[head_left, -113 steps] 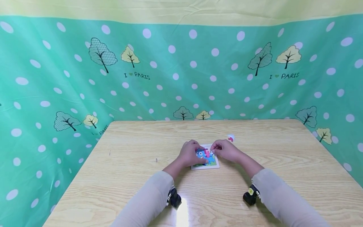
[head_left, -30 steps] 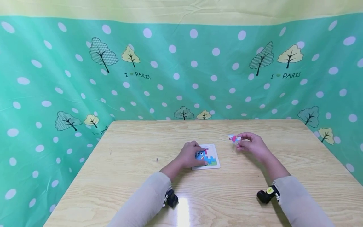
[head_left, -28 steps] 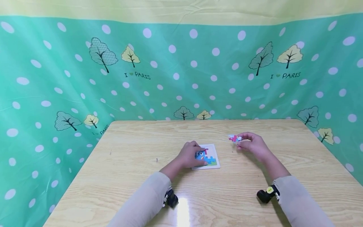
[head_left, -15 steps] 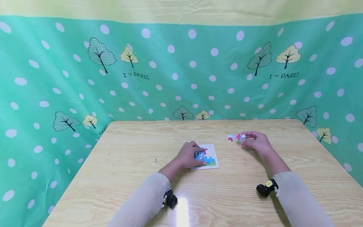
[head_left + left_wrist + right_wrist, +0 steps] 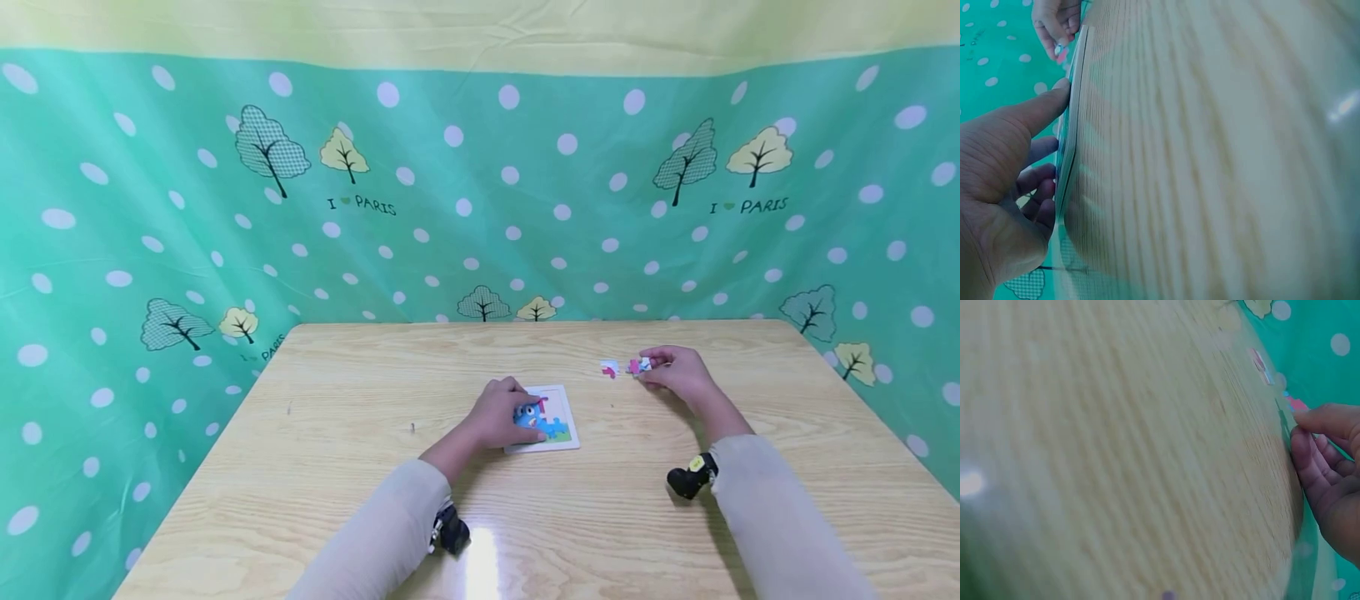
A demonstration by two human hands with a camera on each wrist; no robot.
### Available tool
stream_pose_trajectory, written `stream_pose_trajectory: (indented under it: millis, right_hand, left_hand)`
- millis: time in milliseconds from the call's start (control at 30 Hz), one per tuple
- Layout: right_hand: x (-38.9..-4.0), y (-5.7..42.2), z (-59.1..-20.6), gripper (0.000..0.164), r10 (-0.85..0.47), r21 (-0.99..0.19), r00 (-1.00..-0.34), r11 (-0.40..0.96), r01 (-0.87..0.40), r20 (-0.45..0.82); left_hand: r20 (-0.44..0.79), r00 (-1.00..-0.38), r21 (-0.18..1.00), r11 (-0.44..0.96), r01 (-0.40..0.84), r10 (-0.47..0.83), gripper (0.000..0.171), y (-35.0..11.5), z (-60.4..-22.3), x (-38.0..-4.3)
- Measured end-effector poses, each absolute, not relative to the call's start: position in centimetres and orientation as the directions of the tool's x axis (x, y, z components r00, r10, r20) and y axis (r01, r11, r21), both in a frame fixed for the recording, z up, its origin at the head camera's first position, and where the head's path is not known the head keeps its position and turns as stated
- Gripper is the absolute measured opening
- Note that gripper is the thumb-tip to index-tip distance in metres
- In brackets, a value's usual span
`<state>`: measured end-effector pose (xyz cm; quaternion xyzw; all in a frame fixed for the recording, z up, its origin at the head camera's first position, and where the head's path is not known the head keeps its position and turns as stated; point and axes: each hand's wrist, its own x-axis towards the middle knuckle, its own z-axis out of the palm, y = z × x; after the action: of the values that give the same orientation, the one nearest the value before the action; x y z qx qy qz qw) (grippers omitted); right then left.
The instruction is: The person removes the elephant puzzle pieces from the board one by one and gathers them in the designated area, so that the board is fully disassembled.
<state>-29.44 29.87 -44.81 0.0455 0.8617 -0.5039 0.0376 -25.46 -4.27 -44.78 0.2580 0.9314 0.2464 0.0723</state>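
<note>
Hanging behind the whole scene, a green dotted curtain point(image 5: 420, 192) meets the far edge of the wood-grain table point(image 5: 337, 375). The left hand point(image 5: 497, 415) spreads thumb and fingertips over the left part of a white-rimmed puzzle frame point(image 5: 551, 447), pressing on it rather than clearly gripping; the frame lies flat, roughly square, with no evident long axis. The right hand point(image 5: 681, 375) pinches a pink, white and blue puzzle piece point(image 5: 639, 367) well apart from the frame, to its right and farther from the body. From that piece, the frame's pale unfilled area point(image 5: 555, 406), upper right, lies leftward and nearer the person. A loose piece point(image 5: 609, 369) lies on the table just left of the pinched one, nearer the right hand than the left. Against the earliest frame, the right hand has moved off the frame's upper right corner, where a pink piece showed; compared with a second ago, a narrow gap now parts the two pieces. The left hand sits much the same.
</note>
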Motion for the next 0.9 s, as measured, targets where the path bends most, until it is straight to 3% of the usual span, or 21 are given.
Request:
stream_pose_trajectory:
  millis: [533, 900]
  right_hand:
    - [-30.4, 30.7, -45.2, 0.038, -0.039, -0.668, -0.999, 0.744, -0.031, 0.002]
    - [-30.0, 31.0, -45.3, 0.045, -0.083, -0.694, -0.996, 0.716, -0.076, 0.023]
  left_hand:
    - [-0.001, -0.860, 0.498, 0.746, 0.443, 0.511, 0.060, -4.2, -45.0, -25.6]
    - [0.001, -0.857, 0.505, 0.739, 0.445, 0.515, 0.060, -4.3, -44.9, -25.5]
